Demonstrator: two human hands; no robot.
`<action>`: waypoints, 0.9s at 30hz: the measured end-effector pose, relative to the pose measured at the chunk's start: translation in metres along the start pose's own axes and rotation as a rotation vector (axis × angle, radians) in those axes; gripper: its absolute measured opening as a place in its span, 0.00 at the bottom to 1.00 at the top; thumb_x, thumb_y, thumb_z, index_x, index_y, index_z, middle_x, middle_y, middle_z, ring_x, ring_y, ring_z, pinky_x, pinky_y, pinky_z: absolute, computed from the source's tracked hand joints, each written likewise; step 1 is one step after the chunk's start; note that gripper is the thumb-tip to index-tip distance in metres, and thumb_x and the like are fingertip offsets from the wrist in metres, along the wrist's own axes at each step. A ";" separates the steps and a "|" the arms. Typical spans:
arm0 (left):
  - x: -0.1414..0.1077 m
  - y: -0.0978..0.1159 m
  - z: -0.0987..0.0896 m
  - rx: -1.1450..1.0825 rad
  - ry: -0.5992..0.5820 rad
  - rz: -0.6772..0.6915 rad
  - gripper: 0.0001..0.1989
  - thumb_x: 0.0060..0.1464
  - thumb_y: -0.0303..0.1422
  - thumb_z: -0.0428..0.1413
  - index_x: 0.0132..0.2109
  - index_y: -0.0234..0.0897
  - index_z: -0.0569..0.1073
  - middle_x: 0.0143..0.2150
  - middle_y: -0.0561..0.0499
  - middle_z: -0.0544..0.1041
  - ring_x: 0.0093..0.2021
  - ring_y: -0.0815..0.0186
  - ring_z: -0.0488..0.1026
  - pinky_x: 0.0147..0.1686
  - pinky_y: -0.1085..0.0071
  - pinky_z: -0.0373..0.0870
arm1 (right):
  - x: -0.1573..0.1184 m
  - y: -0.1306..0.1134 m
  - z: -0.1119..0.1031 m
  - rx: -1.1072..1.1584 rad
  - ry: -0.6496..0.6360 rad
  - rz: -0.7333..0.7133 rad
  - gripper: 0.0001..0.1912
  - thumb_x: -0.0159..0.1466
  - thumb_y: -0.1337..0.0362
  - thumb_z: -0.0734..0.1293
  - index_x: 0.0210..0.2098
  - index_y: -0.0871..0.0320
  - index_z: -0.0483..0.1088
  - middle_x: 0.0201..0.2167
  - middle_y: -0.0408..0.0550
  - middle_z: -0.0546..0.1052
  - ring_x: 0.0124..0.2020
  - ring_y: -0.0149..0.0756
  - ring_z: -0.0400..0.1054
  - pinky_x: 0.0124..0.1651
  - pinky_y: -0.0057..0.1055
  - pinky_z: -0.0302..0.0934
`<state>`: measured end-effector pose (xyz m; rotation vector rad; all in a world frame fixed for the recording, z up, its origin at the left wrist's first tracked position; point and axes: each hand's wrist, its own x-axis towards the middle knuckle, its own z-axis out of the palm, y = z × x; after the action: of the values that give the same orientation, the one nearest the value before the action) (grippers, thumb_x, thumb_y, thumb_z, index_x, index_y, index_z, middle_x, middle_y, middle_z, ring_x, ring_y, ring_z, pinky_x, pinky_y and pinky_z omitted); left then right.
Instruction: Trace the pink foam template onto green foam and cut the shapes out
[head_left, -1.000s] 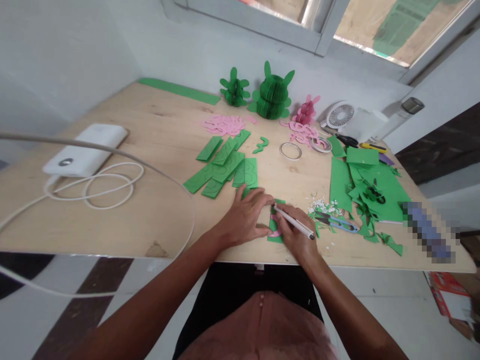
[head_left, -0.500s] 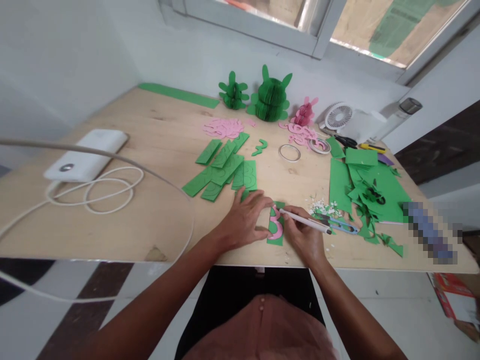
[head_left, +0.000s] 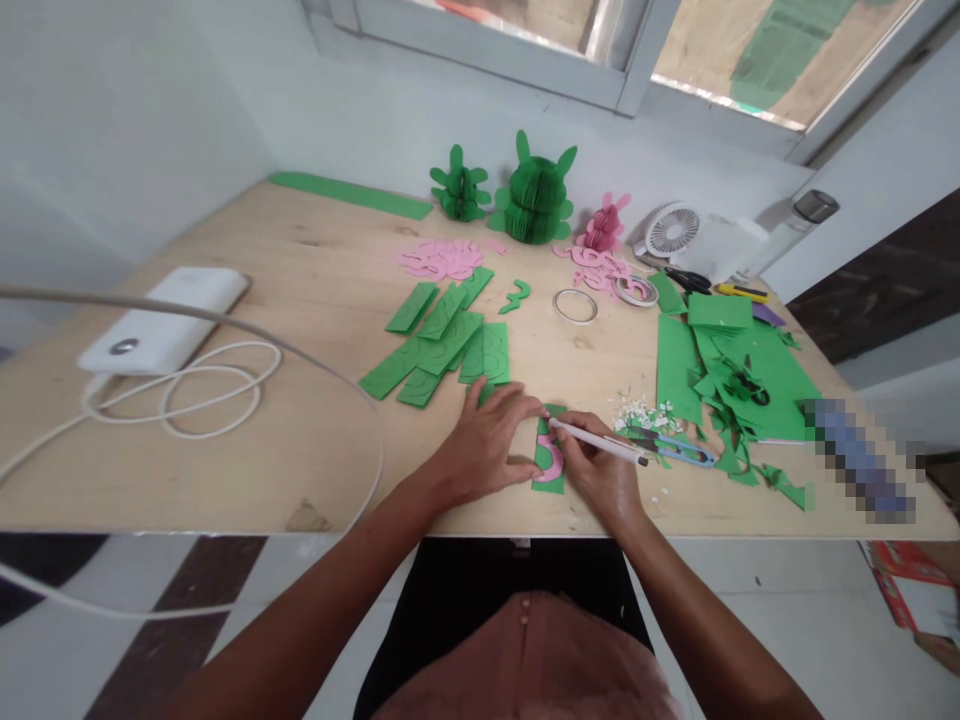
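Note:
A pink paper cutout shaped like a 3 [head_left: 553, 462] lies on a small green paper strip [head_left: 551, 487] near the table's front edge. My left hand [head_left: 487, 445] rests at its left side, thumb and forefinger spread apart, fingertips pressing the cutout and strip against the table. In my right hand [head_left: 600, 475] is a white pen [head_left: 604, 440], its tip at the cutout's upper right edge. My right fingers hide part of the cutout. Just beyond my left hand are several green paper strips [head_left: 450, 340] with drawn outlines, and a green cut-out 3 [head_left: 516, 296].
Blue thread snips [head_left: 686, 450] and white paper bits [head_left: 643, 412] lie right of the pen. Green scraps [head_left: 739, 385] cover the right side. Pink cutouts [head_left: 442, 260], a tape ring [head_left: 575, 306] and green paper figures [head_left: 534, 190] stand farther back. A white power bank [head_left: 169, 320] with cable sits left.
The pen tip has shifted slightly left and up along the cutout's edge, and my right hand with it. My left hand stays pressed in place. The camera view has moved a little.

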<state>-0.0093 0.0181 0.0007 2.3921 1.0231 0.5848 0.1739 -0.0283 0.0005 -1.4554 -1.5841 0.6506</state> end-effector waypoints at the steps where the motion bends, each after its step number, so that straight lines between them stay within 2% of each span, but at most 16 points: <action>1: 0.000 0.000 0.000 0.000 0.001 0.002 0.27 0.48 0.36 0.62 0.56 0.41 0.66 0.56 0.45 0.73 0.65 0.50 0.60 0.66 0.46 0.37 | 0.000 0.000 0.000 -0.001 0.000 -0.003 0.07 0.64 0.62 0.65 0.39 0.55 0.75 0.31 0.46 0.80 0.28 0.35 0.73 0.31 0.29 0.67; 7: 0.000 -0.002 0.002 0.012 0.016 0.015 0.28 0.48 0.37 0.63 0.55 0.39 0.66 0.55 0.45 0.74 0.64 0.50 0.60 0.66 0.46 0.37 | 0.000 0.001 0.000 -0.030 -0.019 -0.019 0.07 0.65 0.63 0.65 0.39 0.55 0.75 0.32 0.46 0.80 0.31 0.36 0.75 0.35 0.30 0.68; 12: 0.000 -0.002 0.002 0.008 0.014 0.021 0.27 0.48 0.37 0.63 0.55 0.39 0.66 0.55 0.45 0.74 0.65 0.50 0.60 0.66 0.46 0.37 | -0.001 0.002 -0.001 -0.058 -0.019 -0.036 0.07 0.65 0.63 0.65 0.39 0.54 0.75 0.34 0.47 0.81 0.34 0.38 0.75 0.35 0.31 0.68; 27: 0.000 -0.001 0.002 -0.008 0.007 0.002 0.28 0.48 0.37 0.63 0.55 0.40 0.66 0.56 0.46 0.74 0.65 0.50 0.60 0.66 0.46 0.36 | -0.004 0.000 -0.001 -0.116 0.008 -0.075 0.07 0.64 0.66 0.64 0.38 0.55 0.75 0.32 0.47 0.80 0.32 0.38 0.74 0.35 0.32 0.67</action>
<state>-0.0091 0.0184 -0.0015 2.3857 1.0196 0.5978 0.1749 -0.0326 0.0002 -1.4728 -1.6860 0.5166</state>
